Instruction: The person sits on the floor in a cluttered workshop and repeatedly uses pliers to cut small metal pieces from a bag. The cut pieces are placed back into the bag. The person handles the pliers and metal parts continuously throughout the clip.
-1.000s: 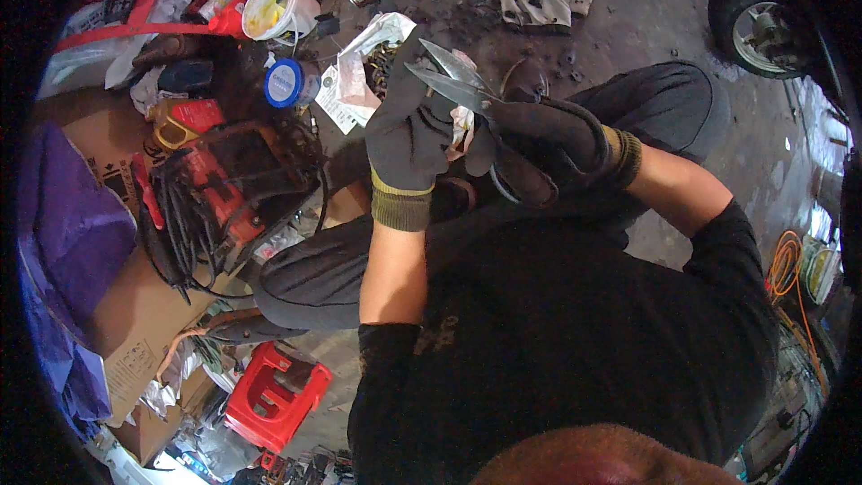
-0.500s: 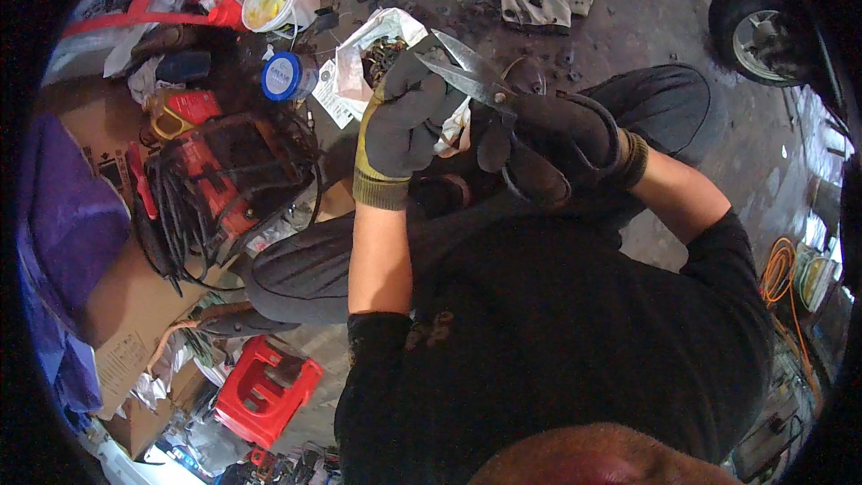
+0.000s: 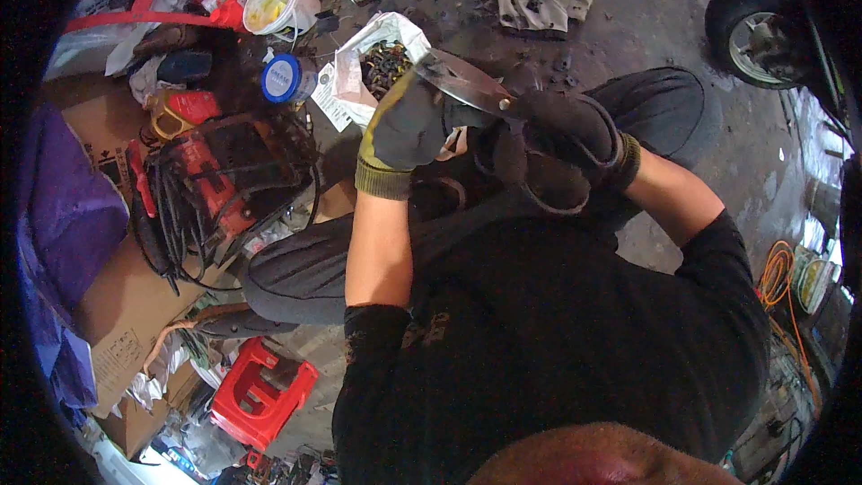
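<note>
Your right fingers (image 3: 567,124) wrap the shears (image 3: 467,85), blades together! Your left fingers (image 3: 409,130) curl near the white bag (image 3: 410,32), their pinch hidden.

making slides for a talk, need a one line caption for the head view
Gloved right hand gripping shears, gloved left hand close by, open white bag beyond.

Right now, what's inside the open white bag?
The open white bag holds many small, mostly dark pieces. The grey-gloved left hand hides part of it; anything beneath the top layer is covered.
</note>
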`<state>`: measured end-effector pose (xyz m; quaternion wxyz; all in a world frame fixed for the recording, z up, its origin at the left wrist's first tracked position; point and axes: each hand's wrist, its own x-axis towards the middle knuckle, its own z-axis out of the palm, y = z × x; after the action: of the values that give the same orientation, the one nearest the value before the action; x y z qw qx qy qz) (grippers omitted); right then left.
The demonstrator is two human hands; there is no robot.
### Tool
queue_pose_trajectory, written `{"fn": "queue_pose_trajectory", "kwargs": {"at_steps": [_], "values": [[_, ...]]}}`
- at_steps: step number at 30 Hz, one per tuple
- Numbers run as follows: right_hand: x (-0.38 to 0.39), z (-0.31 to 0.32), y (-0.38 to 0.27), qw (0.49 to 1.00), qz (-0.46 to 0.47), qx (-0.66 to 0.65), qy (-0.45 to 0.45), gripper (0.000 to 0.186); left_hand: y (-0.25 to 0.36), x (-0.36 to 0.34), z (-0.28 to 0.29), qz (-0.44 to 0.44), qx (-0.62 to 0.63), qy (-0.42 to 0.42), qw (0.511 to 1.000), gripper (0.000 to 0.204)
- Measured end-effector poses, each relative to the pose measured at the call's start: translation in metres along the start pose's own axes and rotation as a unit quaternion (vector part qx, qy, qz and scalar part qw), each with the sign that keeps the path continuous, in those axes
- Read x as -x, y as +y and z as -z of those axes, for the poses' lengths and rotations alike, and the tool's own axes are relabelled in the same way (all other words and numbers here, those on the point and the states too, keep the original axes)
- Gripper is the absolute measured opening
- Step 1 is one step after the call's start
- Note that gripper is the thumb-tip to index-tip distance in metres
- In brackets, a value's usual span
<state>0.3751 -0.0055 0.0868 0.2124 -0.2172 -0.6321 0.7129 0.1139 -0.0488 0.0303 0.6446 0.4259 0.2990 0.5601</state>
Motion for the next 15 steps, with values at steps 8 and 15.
{"fn": "queue_pose_trajectory", "kwargs": {"at_steps": [8,15], "values": [[0.009,0.018,0.016,0.995,-0.060,0.039,-0.076,0.029,0.050,-0.004,-0.017,0.172,-0.056,0.019,0.983,0.050],[-0.009,0.024,0.005,0.970,0.147,0.069,-0.184,0.026,0.082,-0.012,-0.036,0.193,-0.091,0.061,0.975,0.039]]}}
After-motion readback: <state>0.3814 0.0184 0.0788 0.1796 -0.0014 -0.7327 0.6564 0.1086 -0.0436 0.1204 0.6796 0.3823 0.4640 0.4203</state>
